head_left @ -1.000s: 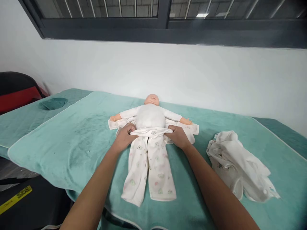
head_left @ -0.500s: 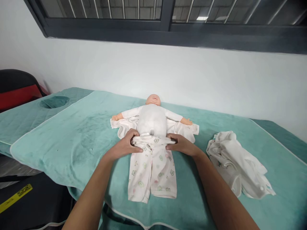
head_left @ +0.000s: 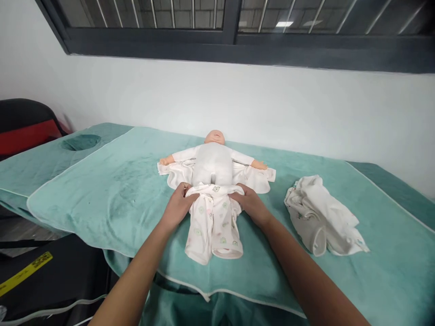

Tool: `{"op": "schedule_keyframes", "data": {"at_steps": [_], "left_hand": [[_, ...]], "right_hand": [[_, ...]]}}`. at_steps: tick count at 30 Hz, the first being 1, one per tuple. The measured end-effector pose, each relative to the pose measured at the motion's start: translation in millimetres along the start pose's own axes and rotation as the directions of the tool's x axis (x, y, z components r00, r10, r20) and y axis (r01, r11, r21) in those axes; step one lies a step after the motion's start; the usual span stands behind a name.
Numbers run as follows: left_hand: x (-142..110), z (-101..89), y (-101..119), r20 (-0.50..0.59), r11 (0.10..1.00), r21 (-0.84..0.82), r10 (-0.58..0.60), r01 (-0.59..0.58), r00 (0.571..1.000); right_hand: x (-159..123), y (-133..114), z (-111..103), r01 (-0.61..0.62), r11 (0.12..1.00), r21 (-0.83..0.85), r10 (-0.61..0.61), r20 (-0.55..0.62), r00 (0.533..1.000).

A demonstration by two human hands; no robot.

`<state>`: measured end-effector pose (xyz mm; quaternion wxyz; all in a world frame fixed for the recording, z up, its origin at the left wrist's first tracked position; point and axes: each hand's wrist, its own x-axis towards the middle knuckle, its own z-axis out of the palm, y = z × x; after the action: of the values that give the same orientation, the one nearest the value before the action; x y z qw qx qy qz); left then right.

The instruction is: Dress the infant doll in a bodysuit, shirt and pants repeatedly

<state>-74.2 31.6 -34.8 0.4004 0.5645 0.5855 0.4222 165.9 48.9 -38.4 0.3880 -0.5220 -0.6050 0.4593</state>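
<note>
A baby doll (head_left: 213, 159) lies on its back on the teal blanket (head_left: 112, 199), head toward the wall, arms spread out. It wears a white top, and an opened white garment lies under its torso. White printed baby pants (head_left: 213, 226) cover its legs. My left hand (head_left: 178, 204) grips the left side of the pants' waistband at the doll's hip. On the right side of that waistband my right hand (head_left: 249, 203) is closed on the cloth.
A crumpled pile of white baby clothes (head_left: 321, 216) lies on the blanket to the right. The padded table has a face hole (head_left: 80, 142) at far left. A black and red chair (head_left: 27, 124) stands at the left. The wall and a dark window frame are behind.
Both hands stay on the pants' waistband at the doll's hips. The pant legs have bunched shorter. The camera has shifted slightly.
</note>
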Motion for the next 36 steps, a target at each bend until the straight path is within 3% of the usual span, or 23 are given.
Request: {"op": "schedule_keyframes", "data": {"at_steps": [4,7,9,12,15,20,25,29,33,36], "left_hand": [[-19,-16.6,-6,0.254,0.992,0.062,0.093,-0.112,0.963],[-36,-24.7,-8,0.363,0.953,0.139,0.206,-0.271,0.909],[-44,-26.1,-4,0.417,0.906,0.207,0.259,-0.368,0.871],[-53,-26.6,6,0.517,0.850,0.315,0.220,-0.422,0.827],[-57,-26.6,13,0.548,0.779,0.417,0.196,-0.468,0.813],[-64,-19.7,12,0.493,0.684,0.493,0.289,-0.537,0.821],[-84,-14.7,21,0.417,0.775,0.480,0.212,-0.412,0.884],[-100,-17.8,46,0.347,0.893,0.398,0.065,-0.210,0.936],[-94,-23.7,76,0.338,0.987,0.162,-0.066,0.011,0.939],[-75,-28.0,87,0.369,0.994,-0.086,-0.036,0.072,0.929]], "right_hand": [[-31,-1,-10,0.081,0.989,-0.124,-0.051,0.221,0.974],[-57,3,-7,0.219,0.951,-0.216,-0.148,0.304,0.941],[-68,6,1,0.332,0.898,-0.290,-0.246,0.298,0.923],[-73,12,15,0.400,0.826,-0.397,-0.331,0.232,0.915],[-73,14,22,0.371,0.821,-0.433,-0.334,0.163,0.928],[-82,7,29,0.238,0.888,-0.392,-0.237,0.052,0.970],[-100,-7,32,0.147,0.911,-0.386,-0.142,0.043,0.989],[-103,-16,24,0.047,0.998,-0.045,-0.039,0.178,0.983],[-89,-31,11,-0.021,0.973,0.232,-0.049,0.294,0.954],[-70,-48,0,-0.110,0.955,0.277,0.010,0.338,0.941]]}}
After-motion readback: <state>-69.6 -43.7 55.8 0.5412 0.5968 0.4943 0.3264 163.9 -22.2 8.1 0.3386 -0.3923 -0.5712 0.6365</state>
